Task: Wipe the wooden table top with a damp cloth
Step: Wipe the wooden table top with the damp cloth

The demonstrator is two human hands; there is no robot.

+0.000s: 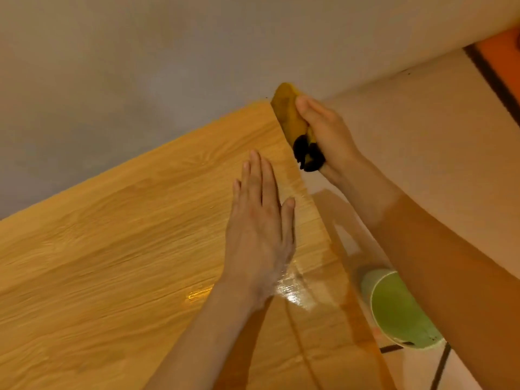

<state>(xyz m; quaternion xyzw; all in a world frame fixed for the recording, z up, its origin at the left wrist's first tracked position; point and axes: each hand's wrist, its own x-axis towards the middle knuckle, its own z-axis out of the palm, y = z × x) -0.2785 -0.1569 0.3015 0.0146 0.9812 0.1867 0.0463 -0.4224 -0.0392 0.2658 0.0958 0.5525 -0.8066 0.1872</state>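
Observation:
The wooden table top (118,249) fills the left and middle of the view, its right edge running diagonally from the far corner down to the bottom. My left hand (259,226) lies flat on the wood near that edge, fingers straight and together. My right hand (323,133) holds a yellow cloth (287,111) with a dark patch at its lower end against the table's right side edge, close to the far corner. A wet, shiny streak (292,291) glints on the wood beside my left wrist.
A light green bucket (394,308) stands on the pale floor just right of the table, under my right forearm. A grey wall rises behind the table. A dark-framed orange panel (498,60) shows at the top right.

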